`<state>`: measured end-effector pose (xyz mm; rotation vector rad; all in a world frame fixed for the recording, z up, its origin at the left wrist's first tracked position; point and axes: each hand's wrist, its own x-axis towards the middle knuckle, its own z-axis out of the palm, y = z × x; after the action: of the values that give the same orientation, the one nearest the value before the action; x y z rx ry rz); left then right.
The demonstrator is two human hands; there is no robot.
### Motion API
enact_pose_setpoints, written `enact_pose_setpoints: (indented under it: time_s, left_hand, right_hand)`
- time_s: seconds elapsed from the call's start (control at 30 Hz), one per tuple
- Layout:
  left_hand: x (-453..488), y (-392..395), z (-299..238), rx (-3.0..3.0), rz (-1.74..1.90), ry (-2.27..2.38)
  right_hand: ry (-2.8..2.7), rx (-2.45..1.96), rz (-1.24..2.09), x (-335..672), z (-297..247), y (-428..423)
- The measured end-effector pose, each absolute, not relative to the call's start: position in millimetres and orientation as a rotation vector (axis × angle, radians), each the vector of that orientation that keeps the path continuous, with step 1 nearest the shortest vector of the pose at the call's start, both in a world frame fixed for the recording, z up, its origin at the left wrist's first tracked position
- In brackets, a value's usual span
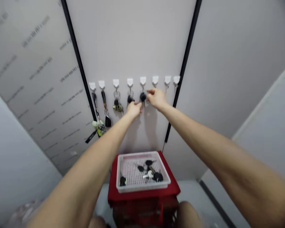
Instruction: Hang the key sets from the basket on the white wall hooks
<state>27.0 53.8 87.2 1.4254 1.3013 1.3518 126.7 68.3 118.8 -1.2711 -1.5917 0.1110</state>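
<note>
A row of white wall hooks [116, 83] runs across the grey panel in front of me. Both my arms reach up to it. My right hand [156, 98] pinches the ring of a black key [142, 96] hanging at the fifth hook [142, 80] from the left. My left hand [134, 110] is closed just below that key and touches its lower end. Keys on the hooks further left hang untouched: a black lanyard bunch [98, 126], a strap with a black fob [107, 121], a brass bunch [117, 106] and a black key [130, 98].
Three hooks at the right end [167, 79] hang bare. Below, a white mesh basket [123, 160] holding several loose black keys sits on a red stool [171, 186]. Black vertical strips [78, 60] border the panel on both sides. My knees show at the bottom edge.
</note>
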Motion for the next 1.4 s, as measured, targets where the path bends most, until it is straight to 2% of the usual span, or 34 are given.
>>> enact_pose_setpoints:
  time_s: [0.2,0.37,0.53,0.67,1.17,1.3,1.4]
  left_hand:
    - [8,38,35,1.59,1.217,1.367]
    - [-19,11,-52,1.743,0.935,1.462]
    - [-26,-15,-111,1.689,0.744,1.487]
    - [-19,-24,-125,1.646,0.677,1.429]
    - [-11,-38,-134,1.638,0.64,1.42]
    - [-5,-39,-115,1.527,0.84,1.216]
    - [3,-39,-96,1.404,0.933,0.958]
  right_hand:
    - [-1.861,-1.223,0.115,142,52,30]
    - [-2.792,-1.259,0.383,154,-39,-14]
    - [-3.141,-1.385,0.206,161,-87,-32]
    - [-3.149,-1.331,0.149,162,-91,-30]
    - [-3.05,-1.234,0.3,163,-96,-32]
    - [-2.762,-1.247,0.491,163,-78,-28]
    - [-2.457,-1.289,0.791,161,-55,-23]
